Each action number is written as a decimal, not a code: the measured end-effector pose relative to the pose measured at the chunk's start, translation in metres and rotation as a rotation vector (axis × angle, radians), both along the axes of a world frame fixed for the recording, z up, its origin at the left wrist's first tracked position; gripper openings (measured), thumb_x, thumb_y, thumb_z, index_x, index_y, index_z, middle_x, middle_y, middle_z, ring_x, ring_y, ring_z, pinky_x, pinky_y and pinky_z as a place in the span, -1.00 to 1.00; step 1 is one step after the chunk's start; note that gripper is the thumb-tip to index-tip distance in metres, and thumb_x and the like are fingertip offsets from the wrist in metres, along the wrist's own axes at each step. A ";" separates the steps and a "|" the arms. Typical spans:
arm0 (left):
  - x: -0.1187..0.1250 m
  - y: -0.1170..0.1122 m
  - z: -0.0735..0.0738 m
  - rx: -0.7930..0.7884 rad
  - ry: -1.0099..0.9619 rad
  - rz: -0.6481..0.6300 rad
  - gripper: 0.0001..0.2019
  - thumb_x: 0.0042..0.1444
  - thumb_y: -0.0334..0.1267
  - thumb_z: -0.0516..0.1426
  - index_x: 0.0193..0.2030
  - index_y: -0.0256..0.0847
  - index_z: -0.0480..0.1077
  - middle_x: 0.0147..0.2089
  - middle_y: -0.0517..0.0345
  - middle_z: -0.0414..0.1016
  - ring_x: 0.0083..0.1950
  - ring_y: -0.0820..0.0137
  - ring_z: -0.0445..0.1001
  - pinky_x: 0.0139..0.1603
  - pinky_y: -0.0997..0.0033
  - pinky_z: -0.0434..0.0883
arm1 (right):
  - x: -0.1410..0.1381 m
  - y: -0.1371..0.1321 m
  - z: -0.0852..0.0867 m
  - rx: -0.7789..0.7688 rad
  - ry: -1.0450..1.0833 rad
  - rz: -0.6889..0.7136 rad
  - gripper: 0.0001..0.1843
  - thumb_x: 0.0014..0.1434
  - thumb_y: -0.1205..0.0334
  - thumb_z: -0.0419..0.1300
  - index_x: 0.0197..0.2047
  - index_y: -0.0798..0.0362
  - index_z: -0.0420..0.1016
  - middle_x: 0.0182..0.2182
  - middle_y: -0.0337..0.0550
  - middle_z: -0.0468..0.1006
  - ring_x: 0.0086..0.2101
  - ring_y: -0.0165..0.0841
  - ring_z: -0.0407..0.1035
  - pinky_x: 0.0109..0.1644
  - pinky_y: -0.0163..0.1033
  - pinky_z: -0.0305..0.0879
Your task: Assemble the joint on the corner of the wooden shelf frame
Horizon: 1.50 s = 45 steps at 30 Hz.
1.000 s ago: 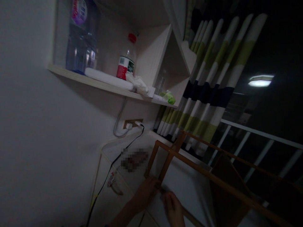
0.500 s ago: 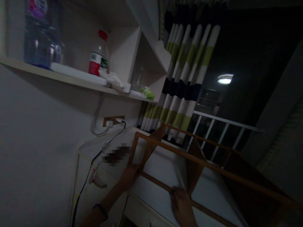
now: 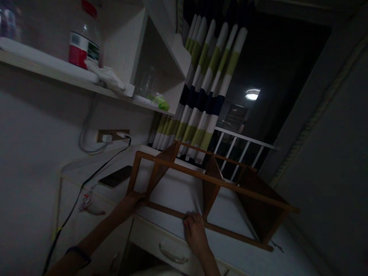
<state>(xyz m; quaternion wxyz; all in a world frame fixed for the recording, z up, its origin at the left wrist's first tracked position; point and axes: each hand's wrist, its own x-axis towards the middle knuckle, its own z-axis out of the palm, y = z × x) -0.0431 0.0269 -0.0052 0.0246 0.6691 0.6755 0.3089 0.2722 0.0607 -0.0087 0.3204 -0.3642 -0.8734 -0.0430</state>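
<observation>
A brown wooden shelf rack (image 3: 198, 173) lies on its side across the white desk (image 3: 169, 188), its shelf boards standing upright. At the rack's left end, my left hand (image 3: 134, 202) is closed around the lower rail, near the first board. My right hand (image 3: 196, 232) grips the same near rail by the middle board, fingers bent over the wood. Both thumbs and palms are partly hidden in the dim light. A dark phone (image 3: 116, 176) lies on the desk to the left of the rack.
A black cable (image 3: 93, 174) runs from the wall socket (image 3: 113, 135) down past the desk's left edge. Above hangs a white shelf (image 3: 57, 76) with a red-capped bottle (image 3: 83, 44). Behind the rack are a striped curtain (image 3: 201, 99) and a white railing (image 3: 244, 138).
The view has swung right and drawn back, so the rack's right end and the desk drawers now show. Both hands stay on the rack's near rail.
</observation>
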 end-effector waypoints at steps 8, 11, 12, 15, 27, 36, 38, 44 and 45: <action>0.007 -0.023 -0.002 0.055 -0.012 -0.033 -0.69 0.07 -0.17 0.00 -0.08 -0.16 0.39 -0.14 0.03 0.48 -0.07 0.26 0.42 0.00 0.31 0.32 | 0.006 -0.012 -0.002 0.008 0.017 -0.012 -0.79 0.15 0.45 -0.05 -0.28 0.09 0.38 -0.27 -0.10 0.46 -0.19 -0.28 0.29 -0.04 -0.09 0.19; 0.008 -0.027 -0.007 0.063 0.007 -0.028 -0.67 0.09 -0.16 -0.01 -0.05 -0.19 0.37 -0.14 0.00 0.47 -0.08 0.26 0.42 -0.02 0.31 0.33 | 0.007 -0.015 -0.004 0.017 0.020 -0.021 -0.80 0.15 0.45 -0.05 -0.30 0.09 0.38 -0.28 -0.10 0.45 -0.20 -0.28 0.29 -0.04 -0.09 0.18; 0.009 -0.028 -0.009 0.060 0.022 -0.023 -0.67 0.09 -0.16 -0.01 -0.04 -0.19 0.37 -0.15 0.00 0.47 -0.09 0.26 0.42 -0.03 0.30 0.34 | 0.008 -0.016 -0.005 0.023 0.024 -0.022 -0.80 0.15 0.45 -0.05 -0.31 0.09 0.37 -0.29 -0.11 0.45 -0.21 -0.28 0.29 -0.05 -0.10 0.18; 0.011 -0.029 -0.011 0.046 0.055 -0.005 -0.67 0.09 -0.17 -0.01 -0.02 -0.17 0.35 -0.15 0.02 0.47 -0.07 0.25 0.41 -0.05 0.29 0.36 | 0.008 -0.017 -0.008 0.045 0.044 -0.028 -0.79 0.16 0.43 -0.07 -0.33 0.07 0.36 -0.31 -0.14 0.44 -0.24 -0.31 0.29 -0.07 -0.12 0.18; 0.021 -0.040 -0.001 0.027 0.221 0.000 -0.68 0.11 -0.17 -0.02 -0.05 -0.22 0.35 -0.15 -0.04 0.47 -0.04 0.18 0.38 -0.09 0.25 0.37 | 0.011 -0.027 -0.007 0.013 0.133 -0.089 -0.74 0.24 0.32 -0.15 -0.35 0.05 0.32 -0.38 -0.18 0.41 -0.28 -0.35 0.25 -0.12 -0.17 0.16; 0.027 -0.048 -0.011 0.034 0.271 0.008 -0.69 0.14 -0.24 -0.04 -0.06 -0.31 0.37 -0.12 -0.11 0.46 -0.04 0.16 0.38 -0.04 0.19 0.35 | 0.015 -0.031 -0.017 0.045 0.163 -0.100 -0.76 0.24 0.32 -0.16 -0.33 0.04 0.29 -0.40 -0.17 0.39 -0.31 -0.34 0.25 -0.13 -0.15 0.20; 0.029 -0.049 -0.013 0.038 0.283 0.006 -0.68 0.13 -0.27 -0.04 -0.04 -0.36 0.36 -0.11 -0.14 0.45 -0.03 0.14 0.38 -0.01 0.16 0.34 | 0.016 -0.031 -0.017 0.045 0.176 -0.081 -0.77 0.24 0.33 -0.17 -0.31 0.04 0.29 -0.38 -0.17 0.39 -0.31 -0.35 0.26 -0.17 -0.18 0.22; 0.032 -0.062 -0.050 0.225 0.213 0.004 -0.42 -0.03 -0.60 -0.21 0.15 -0.25 0.17 0.10 -0.04 0.32 0.14 0.29 0.26 0.12 0.22 0.29 | -0.005 -0.045 -0.022 0.150 0.278 -0.040 -0.81 0.21 0.32 -0.09 -0.22 0.00 0.32 -0.27 -0.09 0.40 -0.21 -0.30 0.30 -0.13 -0.15 0.25; 0.034 -0.066 -0.058 0.276 0.196 0.024 -0.42 -0.02 -0.59 -0.20 0.18 -0.23 0.14 0.14 -0.03 0.29 0.17 0.28 0.22 0.13 0.21 0.28 | -0.014 -0.051 -0.023 0.144 0.259 -0.002 -0.80 0.21 0.32 -0.09 -0.22 -0.01 0.33 -0.30 -0.11 0.41 -0.23 -0.31 0.31 -0.15 -0.17 0.26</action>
